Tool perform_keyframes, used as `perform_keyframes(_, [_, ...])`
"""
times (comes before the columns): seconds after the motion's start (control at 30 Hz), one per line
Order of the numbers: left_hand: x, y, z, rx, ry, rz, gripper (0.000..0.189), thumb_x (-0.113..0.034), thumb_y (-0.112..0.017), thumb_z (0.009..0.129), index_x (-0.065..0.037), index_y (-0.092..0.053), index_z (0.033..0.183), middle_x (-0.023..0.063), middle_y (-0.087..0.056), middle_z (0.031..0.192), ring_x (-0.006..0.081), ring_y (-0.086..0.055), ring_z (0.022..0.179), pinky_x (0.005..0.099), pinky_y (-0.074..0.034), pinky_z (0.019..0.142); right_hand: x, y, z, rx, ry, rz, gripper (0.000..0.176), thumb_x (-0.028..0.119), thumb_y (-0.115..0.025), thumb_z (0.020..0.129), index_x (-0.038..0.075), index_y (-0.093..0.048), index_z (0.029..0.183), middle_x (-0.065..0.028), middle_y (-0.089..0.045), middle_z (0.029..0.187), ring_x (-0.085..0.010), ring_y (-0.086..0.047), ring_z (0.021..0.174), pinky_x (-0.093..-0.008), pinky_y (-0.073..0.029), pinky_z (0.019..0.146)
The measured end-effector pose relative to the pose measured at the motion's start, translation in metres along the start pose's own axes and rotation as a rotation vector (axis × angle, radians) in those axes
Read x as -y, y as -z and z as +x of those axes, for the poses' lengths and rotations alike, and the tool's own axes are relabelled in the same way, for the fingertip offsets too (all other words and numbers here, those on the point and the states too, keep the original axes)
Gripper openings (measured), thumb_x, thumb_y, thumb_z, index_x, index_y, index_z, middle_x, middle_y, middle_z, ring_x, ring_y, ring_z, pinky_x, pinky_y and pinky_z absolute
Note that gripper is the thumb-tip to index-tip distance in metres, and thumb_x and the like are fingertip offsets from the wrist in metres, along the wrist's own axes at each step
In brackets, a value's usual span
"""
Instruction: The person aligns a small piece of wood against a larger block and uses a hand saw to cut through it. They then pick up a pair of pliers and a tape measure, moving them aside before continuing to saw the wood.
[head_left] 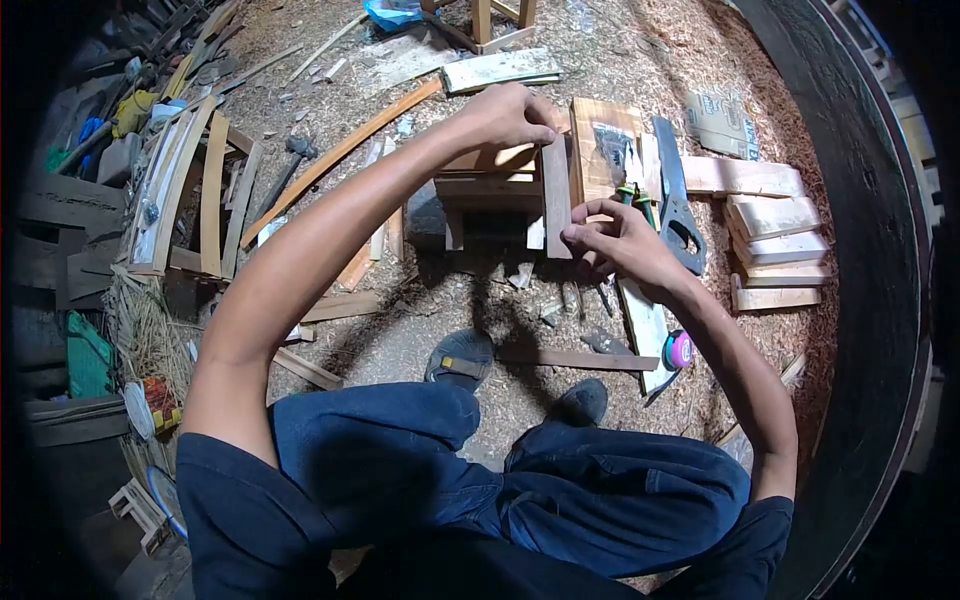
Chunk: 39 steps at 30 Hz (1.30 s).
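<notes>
A narrow wooden strip (556,195) stands lengthwise in front of me, over the right side of a low wooden bench (487,188). My left hand (508,118) is closed at the strip's far end, thumb and fingers pinching it. At the near end, my right hand (622,243) grips the strip with its thumb and fingers. Right beside it lies a light wooden board (592,180) with a dark plastic packet (610,145) on it. Green-handled pliers (627,190) are just above my right hand, partly hidden by it.
A handsaw (672,185) lies to the right, near stacked wood blocks (780,240). On the shavings-covered floor are a pink tape measure (679,350), a wooden slat (580,358) and a hammer (297,150). A slatted wooden frame (195,195) stands at left; a dark wall (880,250) borders the right.
</notes>
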<state>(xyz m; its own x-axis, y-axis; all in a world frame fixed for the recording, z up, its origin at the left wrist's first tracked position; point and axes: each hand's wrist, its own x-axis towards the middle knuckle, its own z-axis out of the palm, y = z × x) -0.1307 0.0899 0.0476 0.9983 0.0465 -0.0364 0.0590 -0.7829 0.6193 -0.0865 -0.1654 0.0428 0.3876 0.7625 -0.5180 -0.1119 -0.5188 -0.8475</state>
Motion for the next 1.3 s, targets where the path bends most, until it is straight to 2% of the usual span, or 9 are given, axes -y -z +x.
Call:
perform_keyframes(0.23, [-0.002, 0.001, 0.002, 0.052, 0.022, 0.039, 0.035, -0.038, -0.07, 0.085, -0.011, -0.076, 0.106, 0.0136, -0.074, 0.098, 0.0245, -0.071, 0.088, 0.0376, -0.054, 0.082, -0.007, -0.004, 0.004, -0.013, 0.01, 0.164, 0.048, 0.026, -0.073, 0.09, -0.002, -0.054, 0.124, -0.0054, -0.068, 0.091, -0.0082, -0.064, 0.069, -0.0245, -0.051, 0.057])
perform_keyframes(0.43, [-0.004, -0.001, 0.002, 0.059, 0.044, 0.014, 0.038, -0.038, -0.07, 0.086, -0.007, -0.075, 0.107, 0.0148, -0.074, 0.098, 0.0242, -0.07, 0.09, 0.0384, -0.053, 0.083, -0.01, -0.003, 0.008, -0.018, 0.034, 0.133, 0.056, 0.028, -0.071, 0.09, -0.004, -0.052, 0.132, -0.0079, -0.068, 0.093, -0.0086, -0.065, 0.07, -0.0224, -0.051, 0.057])
perform_keyframes(0.67, [-0.002, -0.004, 0.003, 0.027, 0.029, -0.032, 0.037, -0.037, -0.071, 0.086, -0.004, -0.075, 0.102, 0.0122, -0.074, 0.091, 0.0197, -0.07, 0.087, 0.0355, -0.053, 0.08, -0.005, -0.004, 0.004, -0.019, 0.028, 0.137, 0.054, 0.029, -0.07, 0.091, -0.004, -0.052, 0.13, -0.0068, -0.067, 0.092, -0.0082, -0.064, 0.067, -0.0217, -0.049, 0.054])
perform_keyframes(0.8, [0.003, -0.006, 0.008, 0.047, 0.005, -0.051, 0.034, -0.034, -0.071, 0.087, -0.002, -0.075, 0.099, 0.01, -0.074, 0.09, 0.017, -0.07, 0.083, 0.0317, -0.054, 0.077, -0.002, 0.001, 0.005, 0.028, -0.007, 0.073, 0.049, 0.03, -0.07, 0.091, -0.004, -0.058, 0.124, -0.0049, -0.067, 0.084, -0.0071, -0.063, 0.062, -0.0219, -0.047, 0.051])
perform_keyframes(0.87, [0.002, -0.006, 0.008, 0.049, 0.003, -0.039, 0.035, -0.034, -0.071, 0.087, -0.002, -0.074, 0.098, 0.0102, -0.074, 0.09, 0.0165, -0.07, 0.082, 0.0308, -0.055, 0.077, -0.004, 0.003, 0.007, -0.024, 0.085, -0.129, 0.046, 0.032, -0.069, 0.091, -0.004, -0.062, 0.12, -0.0051, -0.067, 0.083, -0.0071, -0.063, 0.064, -0.0223, -0.046, 0.052])
perform_keyframes(0.97, [0.008, -0.008, 0.01, 0.055, 0.019, -0.062, 0.033, -0.034, -0.07, 0.089, -0.003, -0.075, 0.098, 0.009, -0.074, 0.089, 0.0145, -0.07, 0.083, 0.0307, -0.055, 0.077, -0.009, 0.001, 0.009, -0.059, 0.18, -0.081, 0.045, 0.033, -0.07, 0.091, -0.003, -0.065, 0.118, -0.0054, -0.069, 0.084, -0.0067, -0.061, 0.067, -0.023, -0.046, 0.055])
perform_keyframes(1.1, [0.007, -0.007, 0.009, 0.058, 0.026, -0.045, 0.033, -0.035, -0.07, 0.089, -0.004, -0.075, 0.098, 0.0079, -0.074, 0.089, 0.0137, -0.069, 0.083, 0.0305, -0.054, 0.077, -0.011, 0.005, 0.01, -0.057, 0.174, -0.088, 0.047, 0.034, -0.07, 0.091, -0.004, -0.065, 0.119, -0.0066, -0.07, 0.086, -0.0075, -0.062, 0.074, -0.0226, -0.048, 0.062])
perform_keyframes(1.17, [0.006, -0.006, 0.008, 0.057, 0.05, -0.043, 0.033, -0.035, -0.07, 0.089, -0.004, -0.074, 0.099, 0.0077, -0.073, 0.088, 0.0138, -0.069, 0.083, 0.0307, -0.054, 0.078, -0.008, 0.006, 0.009, -0.04, 0.075, -0.111, 0.046, 0.034, -0.07, 0.091, -0.004, -0.066, 0.117, -0.0081, -0.072, 0.089, -0.008, -0.064, 0.081, -0.0228, -0.049, 0.067])
perform_keyframes(1.3, [0.01, -0.008, 0.01, 0.056, 0.014, -0.056, 0.034, -0.036, -0.07, 0.089, -0.003, -0.074, 0.099, 0.008, -0.073, 0.088, 0.014, -0.068, 0.082, 0.031, -0.054, 0.078, -0.007, 0.006, 0.009, -0.04, 0.13, -0.141, 0.046, 0.034, -0.07, 0.091, -0.003, -0.065, 0.119, -0.0077, -0.071, 0.091, -0.0079, -0.064, 0.08, -0.0223, -0.049, 0.065])
